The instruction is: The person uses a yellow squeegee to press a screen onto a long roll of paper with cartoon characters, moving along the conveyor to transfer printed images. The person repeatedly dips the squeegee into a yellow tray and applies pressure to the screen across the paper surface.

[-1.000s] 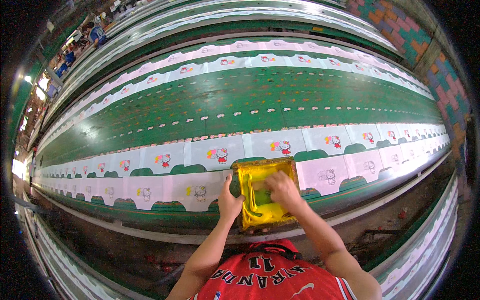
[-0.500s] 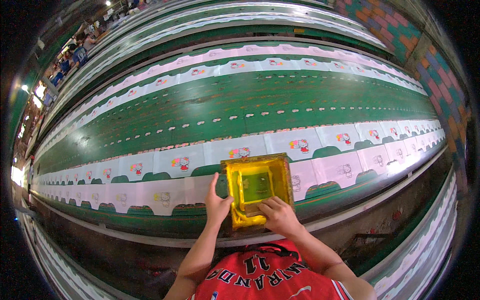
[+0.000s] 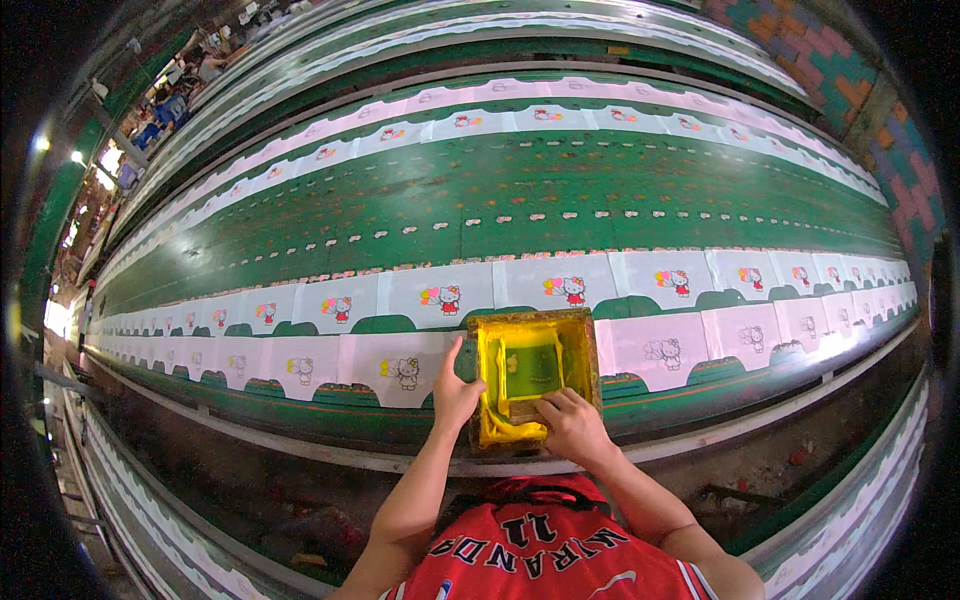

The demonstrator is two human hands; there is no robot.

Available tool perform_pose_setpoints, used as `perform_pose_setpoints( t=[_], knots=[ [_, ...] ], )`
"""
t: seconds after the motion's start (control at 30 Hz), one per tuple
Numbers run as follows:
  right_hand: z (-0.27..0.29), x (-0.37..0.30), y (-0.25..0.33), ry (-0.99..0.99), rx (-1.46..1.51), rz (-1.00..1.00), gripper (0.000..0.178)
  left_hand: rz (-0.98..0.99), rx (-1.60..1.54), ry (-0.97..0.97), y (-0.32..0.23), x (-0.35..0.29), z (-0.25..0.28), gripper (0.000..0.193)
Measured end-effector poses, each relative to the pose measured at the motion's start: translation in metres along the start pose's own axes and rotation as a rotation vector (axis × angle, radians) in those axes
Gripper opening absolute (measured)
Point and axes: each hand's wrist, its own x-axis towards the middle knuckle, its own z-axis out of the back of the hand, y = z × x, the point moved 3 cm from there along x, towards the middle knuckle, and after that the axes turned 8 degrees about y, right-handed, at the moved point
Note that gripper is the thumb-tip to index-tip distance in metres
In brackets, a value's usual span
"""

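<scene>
A box-like screen-printing frame [image 3: 593,375], smeared inside with yellow ink, lies over the lower row of pale pink fabric panels. My left hand [image 3: 457,392] grips its left side, thumb over the rim and fingers stretched along the outside. Inside the frame, my right hand [image 3: 575,424] pinches a wooden squeegee [image 3: 524,409] near the front wall. Yellow ink [image 3: 510,432] pools around that squeegee. Just left of the frame, a pink panel [image 3: 405,372] bears a cartoon cat outline with yellow balloons; right of it, another panel [image 3: 662,352] has only grey outlines.
The long green printing table [image 3: 400,225] curves across the view, with white printed panels [image 3: 573,288] behind the pink row. A metal rail [image 3: 330,458] runs along its near edge. More tables [image 3: 440,40] stand beyond, and a person [image 3: 172,105] is far left.
The frame has moved one panel to the right, held by both my hands, uncovering a pink panel with yellow balloons on its left. My view has shifted right too.
</scene>
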Motion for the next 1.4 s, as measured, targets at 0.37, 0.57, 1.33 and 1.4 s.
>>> perform_pose_setpoints(
  t=[0.37,0.57,1.33,1.4],
  knots=[
    [-0.006,-0.026,0.007,0.049,0.005,0.017,0.038,-0.047,0.168,-0.012,-0.002,-0.003,-0.004,0.086],
    [-0.024,0.040,-0.039,0.006,-0.106,0.022,0.035,-0.137,0.215,-0.043,0.000,0.000,-0.007,0.087],
    [0.064,-0.045,-0.053,-0.023,-0.033,0.022,0.040,0.016,-0.207,0.006,-0.075,-0.005,-0.070,0.089],
    [0.089,-0.063,-0.078,-0.034,-0.053,0.024,0.037,-0.004,-0.215,0.003,-0.081,-0.004,-0.112,0.089]
  ],
)
